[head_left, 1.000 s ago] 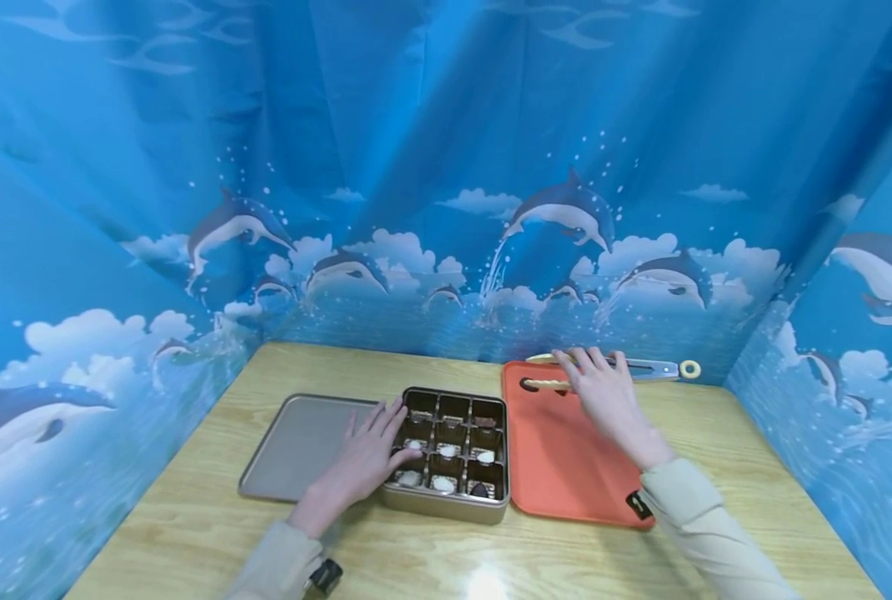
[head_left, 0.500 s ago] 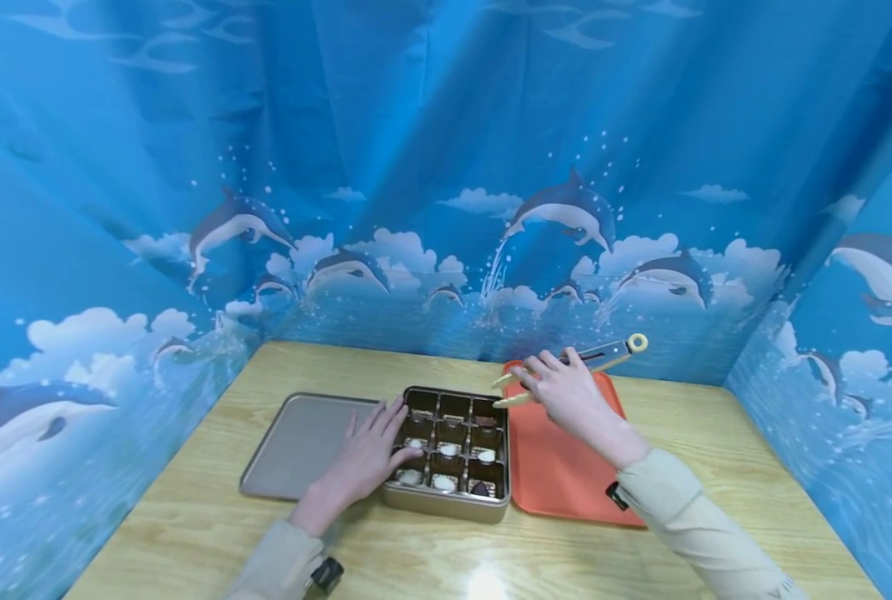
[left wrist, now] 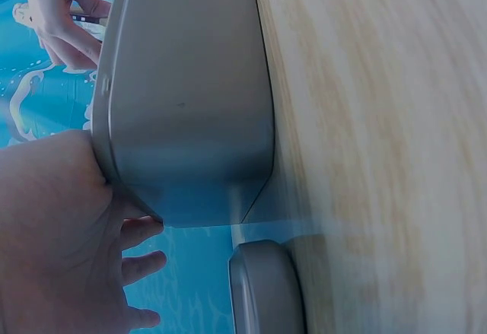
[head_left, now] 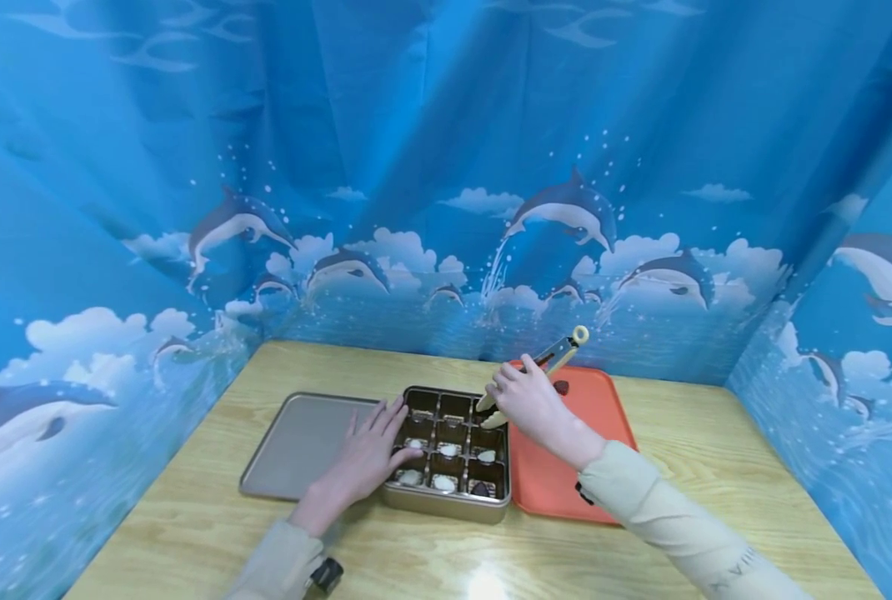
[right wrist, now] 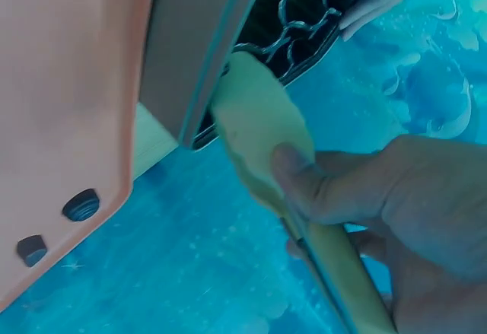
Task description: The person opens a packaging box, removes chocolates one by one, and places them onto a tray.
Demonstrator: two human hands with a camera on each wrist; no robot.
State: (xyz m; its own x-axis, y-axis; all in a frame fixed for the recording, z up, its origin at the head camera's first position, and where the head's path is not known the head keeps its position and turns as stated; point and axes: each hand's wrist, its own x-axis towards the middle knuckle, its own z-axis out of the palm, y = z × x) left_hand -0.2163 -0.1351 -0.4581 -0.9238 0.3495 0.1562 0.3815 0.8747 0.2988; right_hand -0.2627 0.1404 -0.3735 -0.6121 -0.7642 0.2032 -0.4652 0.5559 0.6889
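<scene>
In the head view my right hand (head_left: 532, 404) grips a pair of tongs (head_left: 562, 352) with cream tips and a metal body. Their tips are apart and dip into the back right compartment of a brown metal box (head_left: 443, 503). Whether anything is between the tips, I cannot tell. In the right wrist view my thumb presses on one tong arm (right wrist: 262, 125). My left hand (head_left: 363, 454) rests with spread, straight fingers on the box's left rim. White pieces (head_left: 443, 483) lie in several compartments, and a dark piece (head_left: 480, 489) is in the front right one.
An orange tray (head_left: 558, 475) lies right of the box. Two dark pieces, one being a ridged dark lump (right wrist: 81, 205), sit at its far end. Left of the box lies a flat grey lid (head_left: 303, 446). A blue dolphin-print curtain (head_left: 416, 208) hangs behind the wooden table (head_left: 386, 558).
My right hand has lifted the tongs from the back of the orange tray and carried them left, their tips now in the box. My left hand has stayed in place.
</scene>
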